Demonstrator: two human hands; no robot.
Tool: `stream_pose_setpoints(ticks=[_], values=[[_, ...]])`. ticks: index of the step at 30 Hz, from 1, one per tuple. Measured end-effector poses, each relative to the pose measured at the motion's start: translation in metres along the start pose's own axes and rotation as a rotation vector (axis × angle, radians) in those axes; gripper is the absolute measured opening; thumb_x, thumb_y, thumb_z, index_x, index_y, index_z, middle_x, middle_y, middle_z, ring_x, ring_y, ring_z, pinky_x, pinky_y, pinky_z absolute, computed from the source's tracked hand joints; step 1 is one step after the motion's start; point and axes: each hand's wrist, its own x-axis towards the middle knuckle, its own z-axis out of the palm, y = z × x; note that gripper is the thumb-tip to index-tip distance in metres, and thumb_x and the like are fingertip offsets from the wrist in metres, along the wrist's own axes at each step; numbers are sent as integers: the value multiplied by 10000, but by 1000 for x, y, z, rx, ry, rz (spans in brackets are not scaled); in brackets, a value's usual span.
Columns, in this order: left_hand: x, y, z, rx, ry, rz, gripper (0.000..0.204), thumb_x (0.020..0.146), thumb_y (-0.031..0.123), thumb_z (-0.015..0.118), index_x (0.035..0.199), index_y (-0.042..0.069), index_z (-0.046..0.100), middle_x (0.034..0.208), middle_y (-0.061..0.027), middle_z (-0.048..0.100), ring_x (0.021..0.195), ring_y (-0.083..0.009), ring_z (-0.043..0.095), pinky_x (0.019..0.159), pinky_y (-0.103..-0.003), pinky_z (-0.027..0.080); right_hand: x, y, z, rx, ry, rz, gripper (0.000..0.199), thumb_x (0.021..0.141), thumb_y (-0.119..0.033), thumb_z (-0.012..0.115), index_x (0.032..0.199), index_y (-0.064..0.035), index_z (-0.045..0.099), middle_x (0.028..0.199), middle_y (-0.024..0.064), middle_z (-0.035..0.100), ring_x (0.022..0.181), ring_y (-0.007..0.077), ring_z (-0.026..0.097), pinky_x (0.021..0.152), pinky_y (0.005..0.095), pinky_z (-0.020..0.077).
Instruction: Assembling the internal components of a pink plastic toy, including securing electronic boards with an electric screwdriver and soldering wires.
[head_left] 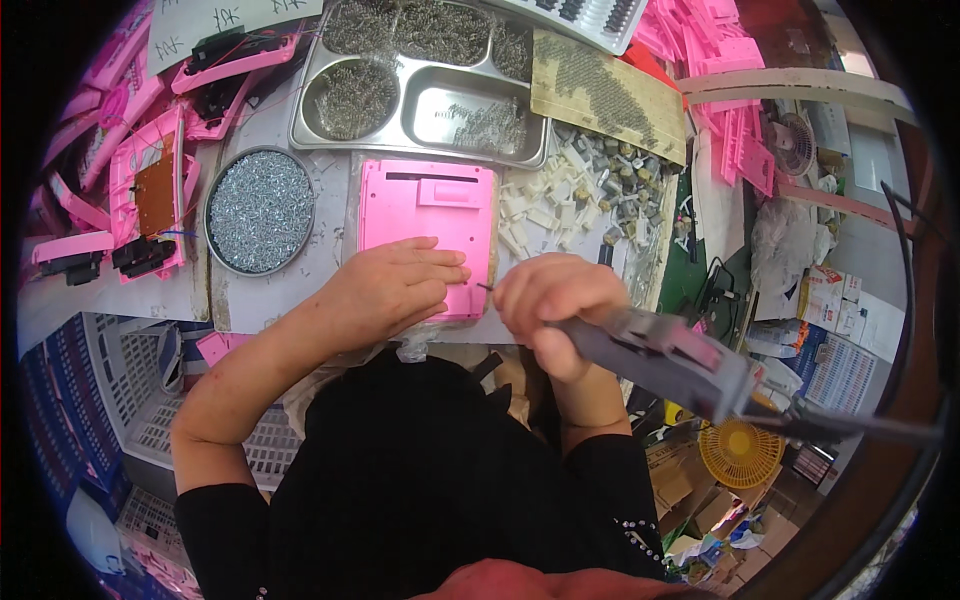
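Note:
A pink plastic casing (410,215) with a slot and a raised block near its far edge lies on the worktable in front of me. My left hand (395,285) rests flat across its near half, fingers stretched out to the right. Just right of the casing, my right hand (560,300) is wrapped round a grey electric screwdriver (650,355) with a cable at its rear end. Its thin bit points left at the casing's right edge, apparently apart from it. Part of the screwdriver is blurred.
Left of the casing stands a round bowl (208,225) of silvery screws. Beyond it is a steel compartment tray (430,125) with small metal parts. White plastic pieces (550,210) and grey parts (635,190) lie piled at right. Pink housings (150,150) with wires crowd the left.

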Motion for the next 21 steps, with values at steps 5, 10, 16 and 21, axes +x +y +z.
stream_pose_setpoints(ticks=[5,10,16,21], values=[[-5,-2,2,2,0,-13,256,885,103,719,1133,46,689,1230,-77,716,1235,-262,650,1090,-470,496,-11,-5,-1,5,-26,34,215,903,-125,712,1044,-65,562,621,18,555,505,182,545,506,336,480],[-3,3,1,-16,15,-40,182,884,107,726,1048,44,681,1207,-90,718,1221,-276,653,1086,-472,495,-23,-11,-1,76,-16,36,232,897,-54,688,1092,-38,564,662,38,571,527,199,567,535,359,511],[3,18,-2,-47,103,-61,176,852,92,769,989,36,674,1165,-122,723,1124,-295,694,1008,-456,548,-25,-23,3,150,57,48,247,916,-77,686,1133,-78,569,662,23,565,553,190,565,568,352,500],[1,65,7,-650,196,-492,107,908,-1,728,941,-3,627,1131,-168,732,972,-207,746,825,-325,617,-15,-37,9,207,40,22,263,924,-109,700,1151,-98,567,662,16,571,561,184,567,579,351,499]])
